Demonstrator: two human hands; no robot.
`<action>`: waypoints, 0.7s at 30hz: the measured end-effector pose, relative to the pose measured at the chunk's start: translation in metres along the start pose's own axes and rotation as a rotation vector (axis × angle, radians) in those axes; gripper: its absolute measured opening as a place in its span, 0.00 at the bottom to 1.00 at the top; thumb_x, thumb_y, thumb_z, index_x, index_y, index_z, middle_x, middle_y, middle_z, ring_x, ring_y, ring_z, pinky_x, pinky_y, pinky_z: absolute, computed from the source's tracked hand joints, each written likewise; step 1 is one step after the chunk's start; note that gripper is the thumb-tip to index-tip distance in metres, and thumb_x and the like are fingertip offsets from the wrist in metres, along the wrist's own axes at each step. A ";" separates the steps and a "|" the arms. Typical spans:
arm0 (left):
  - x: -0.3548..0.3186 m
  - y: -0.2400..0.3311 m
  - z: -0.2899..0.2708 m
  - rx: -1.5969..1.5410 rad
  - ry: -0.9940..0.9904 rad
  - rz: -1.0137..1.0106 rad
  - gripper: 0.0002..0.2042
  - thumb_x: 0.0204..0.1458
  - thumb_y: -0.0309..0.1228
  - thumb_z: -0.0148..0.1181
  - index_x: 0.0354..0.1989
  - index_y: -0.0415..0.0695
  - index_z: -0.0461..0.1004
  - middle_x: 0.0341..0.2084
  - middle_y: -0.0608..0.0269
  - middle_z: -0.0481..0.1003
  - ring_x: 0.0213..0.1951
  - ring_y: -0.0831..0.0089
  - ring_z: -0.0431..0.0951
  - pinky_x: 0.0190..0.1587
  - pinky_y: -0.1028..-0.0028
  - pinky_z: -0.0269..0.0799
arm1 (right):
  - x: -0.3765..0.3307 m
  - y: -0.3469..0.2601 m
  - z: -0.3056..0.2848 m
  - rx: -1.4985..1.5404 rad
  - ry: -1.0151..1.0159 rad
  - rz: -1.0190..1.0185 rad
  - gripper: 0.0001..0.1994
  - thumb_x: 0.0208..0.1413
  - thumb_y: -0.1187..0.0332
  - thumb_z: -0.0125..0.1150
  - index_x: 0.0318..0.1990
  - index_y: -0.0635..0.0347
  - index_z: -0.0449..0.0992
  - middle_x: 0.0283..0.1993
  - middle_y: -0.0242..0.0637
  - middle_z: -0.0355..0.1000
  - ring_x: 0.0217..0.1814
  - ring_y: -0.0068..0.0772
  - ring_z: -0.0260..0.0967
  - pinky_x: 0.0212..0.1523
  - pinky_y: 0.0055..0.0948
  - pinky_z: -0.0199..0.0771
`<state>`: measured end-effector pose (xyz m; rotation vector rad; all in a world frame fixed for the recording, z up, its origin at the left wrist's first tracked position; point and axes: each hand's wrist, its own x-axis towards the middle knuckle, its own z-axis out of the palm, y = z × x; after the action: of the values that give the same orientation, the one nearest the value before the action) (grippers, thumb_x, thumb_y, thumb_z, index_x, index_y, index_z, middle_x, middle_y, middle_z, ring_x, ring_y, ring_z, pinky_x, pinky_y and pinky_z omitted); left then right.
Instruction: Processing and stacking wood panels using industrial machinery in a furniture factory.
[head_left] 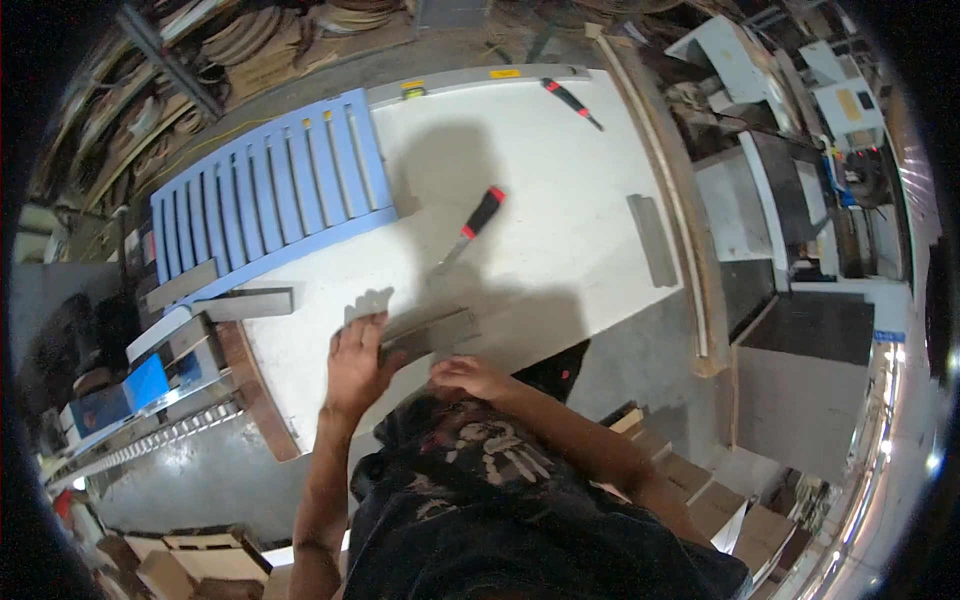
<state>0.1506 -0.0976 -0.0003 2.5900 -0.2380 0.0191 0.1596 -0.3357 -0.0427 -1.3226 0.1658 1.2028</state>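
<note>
Near the front edge of a white-topped table, my left hand is raised with its fingers apart and nothing in it. My right hand is close to my body, its fingers loosely bent and pointing left; I see nothing in them. Between and just beyond the two hands lies a short grey strip, partly in shadow; I cannot tell whether either hand touches it. Farther up the table lies a chisel-like tool with a black and red handle and a metal blade pointing toward me.
A light-blue slatted panel lies on the left, grey bars by its near corner. A second black and red handled tool lies at the far right. Another grey strip is near the right edge, beside a long wooden rail.
</note>
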 end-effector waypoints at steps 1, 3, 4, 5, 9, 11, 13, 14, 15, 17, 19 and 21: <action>0.001 -0.016 -0.005 0.057 0.024 -0.054 0.27 0.47 0.37 0.64 0.56 0.44 0.66 0.49 0.55 0.69 0.51 0.54 0.69 0.54 0.58 0.63 | -0.003 0.000 -0.005 -0.184 0.006 0.015 0.15 0.60 0.65 0.57 0.51 0.65 0.71 0.49 0.40 0.73 0.52 0.34 0.70 0.54 0.32 0.71; -0.006 -0.065 -0.022 0.224 0.080 -0.161 0.25 0.48 0.34 0.61 0.56 0.45 0.66 0.52 0.55 0.68 0.54 0.54 0.67 0.57 0.57 0.61 | -0.015 0.002 -0.010 -0.229 0.011 -0.076 0.18 0.60 0.63 0.57 0.52 0.65 0.71 0.50 0.39 0.73 0.53 0.34 0.70 0.56 0.32 0.68; -0.010 -0.093 -0.031 0.325 0.101 -0.199 0.24 0.49 0.33 0.60 0.57 0.45 0.65 0.53 0.55 0.67 0.55 0.55 0.66 0.59 0.56 0.59 | -0.020 0.002 -0.013 -0.061 0.073 0.039 0.19 0.60 0.61 0.57 0.52 0.65 0.71 0.50 0.39 0.73 0.53 0.34 0.70 0.56 0.31 0.67; -0.015 -0.120 -0.041 0.447 0.055 -0.297 0.24 0.49 0.31 0.59 0.57 0.45 0.65 0.55 0.55 0.66 0.57 0.55 0.64 0.60 0.56 0.58 | -0.024 0.003 -0.012 -0.014 0.122 -0.004 0.18 0.60 0.61 0.57 0.52 0.65 0.71 0.48 0.38 0.74 0.51 0.33 0.70 0.54 0.32 0.69; -0.030 -0.197 -0.072 0.577 0.002 -0.420 0.24 0.49 0.25 0.54 0.58 0.52 0.66 0.60 0.55 0.61 0.64 0.55 0.56 0.66 0.55 0.50 | -0.028 0.002 -0.008 0.093 0.188 -0.014 0.12 0.60 0.67 0.57 0.46 0.66 0.74 0.42 0.38 0.75 0.42 0.31 0.73 0.45 0.32 0.73; -0.032 -0.208 -0.074 0.592 0.086 -0.365 0.24 0.49 0.25 0.54 0.57 0.53 0.66 0.59 0.56 0.62 0.64 0.56 0.57 0.66 0.55 0.50 | -0.028 0.002 -0.004 0.134 0.259 0.001 0.11 0.60 0.68 0.57 0.46 0.64 0.74 0.42 0.38 0.76 0.41 0.30 0.73 0.44 0.31 0.74; -0.029 -0.210 -0.077 0.569 0.085 -0.328 0.23 0.49 0.26 0.55 0.56 0.55 0.68 0.57 0.58 0.65 0.62 0.57 0.59 0.66 0.54 0.49 | -0.029 0.000 -0.001 0.123 0.194 -0.031 0.13 0.61 0.65 0.56 0.49 0.63 0.72 0.43 0.37 0.75 0.42 0.29 0.73 0.43 0.30 0.74; -0.027 -0.208 -0.077 0.578 0.121 -0.307 0.23 0.49 0.26 0.55 0.56 0.55 0.68 0.57 0.58 0.65 0.62 0.57 0.59 0.66 0.54 0.49 | -0.031 -0.001 -0.001 0.083 0.228 0.033 0.16 0.61 0.62 0.55 0.51 0.62 0.70 0.44 0.36 0.74 0.43 0.28 0.72 0.43 0.30 0.74; -0.026 -0.205 -0.078 0.545 0.101 -0.299 0.22 0.48 0.27 0.56 0.55 0.54 0.68 0.55 0.58 0.66 0.61 0.57 0.61 0.66 0.55 0.49 | -0.031 -0.001 -0.002 0.091 0.188 -0.033 0.16 0.61 0.62 0.55 0.51 0.62 0.70 0.44 0.36 0.74 0.43 0.28 0.72 0.43 0.30 0.74; -0.020 -0.195 -0.079 0.508 0.071 -0.282 0.22 0.48 0.29 0.59 0.54 0.54 0.69 0.50 0.58 0.69 0.58 0.56 0.63 0.65 0.54 0.52 | -0.031 0.000 -0.005 0.051 0.203 -0.048 0.16 0.61 0.62 0.55 0.51 0.62 0.71 0.44 0.37 0.74 0.43 0.28 0.72 0.43 0.31 0.74; -0.015 -0.177 -0.078 0.497 0.137 -0.221 0.22 0.48 0.30 0.60 0.54 0.53 0.69 0.49 0.58 0.69 0.58 0.56 0.64 0.64 0.54 0.54 | -0.027 0.006 -0.007 0.023 0.199 -0.089 0.14 0.61 0.63 0.56 0.49 0.63 0.72 0.43 0.37 0.75 0.43 0.29 0.72 0.44 0.31 0.74; -0.005 -0.144 -0.070 0.519 0.200 -0.182 0.22 0.48 0.31 0.62 0.55 0.51 0.69 0.46 0.56 0.69 0.53 0.54 0.67 0.56 0.54 0.64 | -0.021 0.014 -0.012 -0.056 0.197 -0.099 0.13 0.61 0.64 0.56 0.48 0.63 0.74 0.42 0.37 0.75 0.44 0.29 0.72 0.46 0.30 0.73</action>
<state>0.1729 0.0604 -0.0146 3.0858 0.0932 0.3102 0.1465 -0.3598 -0.0412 -1.4816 0.2064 0.9991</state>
